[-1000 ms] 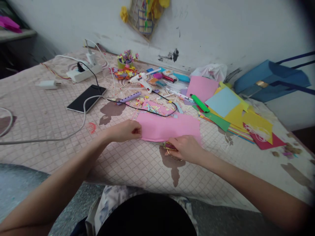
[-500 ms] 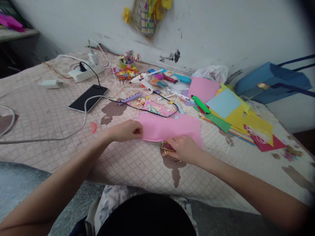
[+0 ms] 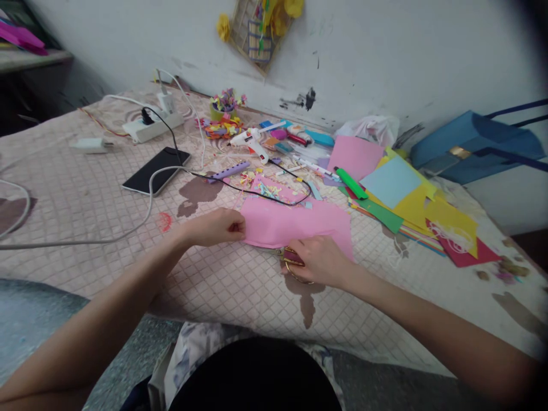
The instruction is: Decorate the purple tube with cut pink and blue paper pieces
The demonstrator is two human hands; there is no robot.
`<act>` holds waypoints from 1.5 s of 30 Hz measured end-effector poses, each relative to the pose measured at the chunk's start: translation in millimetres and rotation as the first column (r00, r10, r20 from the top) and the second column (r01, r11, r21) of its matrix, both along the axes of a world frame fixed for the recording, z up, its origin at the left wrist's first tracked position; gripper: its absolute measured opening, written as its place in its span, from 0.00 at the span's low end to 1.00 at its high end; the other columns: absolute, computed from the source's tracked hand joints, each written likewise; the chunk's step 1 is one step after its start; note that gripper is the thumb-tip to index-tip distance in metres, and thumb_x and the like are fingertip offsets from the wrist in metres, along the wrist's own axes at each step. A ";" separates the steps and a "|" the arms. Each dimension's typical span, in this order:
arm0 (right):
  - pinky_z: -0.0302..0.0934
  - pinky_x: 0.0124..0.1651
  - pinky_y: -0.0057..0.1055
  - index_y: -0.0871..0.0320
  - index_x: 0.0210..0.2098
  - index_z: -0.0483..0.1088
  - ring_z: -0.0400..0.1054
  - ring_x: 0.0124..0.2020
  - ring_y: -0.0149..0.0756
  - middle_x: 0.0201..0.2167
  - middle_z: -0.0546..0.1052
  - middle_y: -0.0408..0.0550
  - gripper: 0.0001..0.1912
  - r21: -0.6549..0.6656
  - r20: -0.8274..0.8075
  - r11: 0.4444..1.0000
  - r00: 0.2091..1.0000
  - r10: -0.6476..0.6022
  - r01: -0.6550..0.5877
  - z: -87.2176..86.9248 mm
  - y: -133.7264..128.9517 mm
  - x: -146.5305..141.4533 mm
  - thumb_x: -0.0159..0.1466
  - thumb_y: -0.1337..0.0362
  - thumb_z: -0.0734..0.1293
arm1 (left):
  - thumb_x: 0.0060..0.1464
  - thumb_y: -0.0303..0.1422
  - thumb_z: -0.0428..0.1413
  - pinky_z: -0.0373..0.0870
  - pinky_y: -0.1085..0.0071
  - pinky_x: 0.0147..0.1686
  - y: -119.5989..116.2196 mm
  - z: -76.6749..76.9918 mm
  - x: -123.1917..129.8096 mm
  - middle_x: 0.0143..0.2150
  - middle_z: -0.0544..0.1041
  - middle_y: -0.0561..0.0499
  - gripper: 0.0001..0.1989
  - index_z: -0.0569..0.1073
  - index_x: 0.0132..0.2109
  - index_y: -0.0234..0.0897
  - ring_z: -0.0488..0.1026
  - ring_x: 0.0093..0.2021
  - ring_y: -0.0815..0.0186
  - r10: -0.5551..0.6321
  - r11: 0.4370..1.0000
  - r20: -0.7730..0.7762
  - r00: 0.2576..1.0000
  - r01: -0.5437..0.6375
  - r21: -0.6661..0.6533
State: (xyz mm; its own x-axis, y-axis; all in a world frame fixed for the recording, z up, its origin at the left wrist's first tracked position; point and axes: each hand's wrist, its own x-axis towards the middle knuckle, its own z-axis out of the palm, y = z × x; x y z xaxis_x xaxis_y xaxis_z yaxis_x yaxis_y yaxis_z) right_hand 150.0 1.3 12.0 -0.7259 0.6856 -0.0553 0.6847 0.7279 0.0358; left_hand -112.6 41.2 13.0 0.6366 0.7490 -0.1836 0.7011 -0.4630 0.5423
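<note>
A pink sheet (image 3: 295, 221) lies on the cloth-covered table in front of me. My left hand (image 3: 225, 226) pinches its left end with closed fingers. At the sheet's near edge my right hand (image 3: 315, 258) is wrapped round gold-handled scissors (image 3: 295, 273). The blades point left along that edge and are mostly hidden by the pink sheet. Small coloured paper scraps (image 3: 269, 188) lie at the sheet's far side, and a black cable crosses there.
Behind the sheet are a white glue gun (image 3: 252, 141) and a purple strip (image 3: 229, 171). A tablet (image 3: 157, 170) and power strip (image 3: 152, 128) lie left. Rightward are a green cutter (image 3: 351, 182), yellow sheets (image 3: 406, 200) and a blue bag (image 3: 475, 145).
The view has shifted slightly. My left hand has moved a little to the left with the sheet's end; my right hand stays nearly in place on the scissors.
</note>
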 end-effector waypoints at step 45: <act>0.45 0.25 0.28 0.61 0.35 0.67 0.68 0.26 0.35 0.25 0.76 0.47 0.16 -0.038 0.043 0.999 0.999 -0.003 0.005 -1.6 -1.1 -11.1 0.59 0.52 0.63 | 0.47 0.32 0.49 0.57 0.75 0.28 -1.2 3.8 -3.4 0.28 0.72 0.51 0.08 0.70 0.30 0.33 0.65 0.28 0.70 0.002 0.999 0.027 1.000 -0.001 -0.040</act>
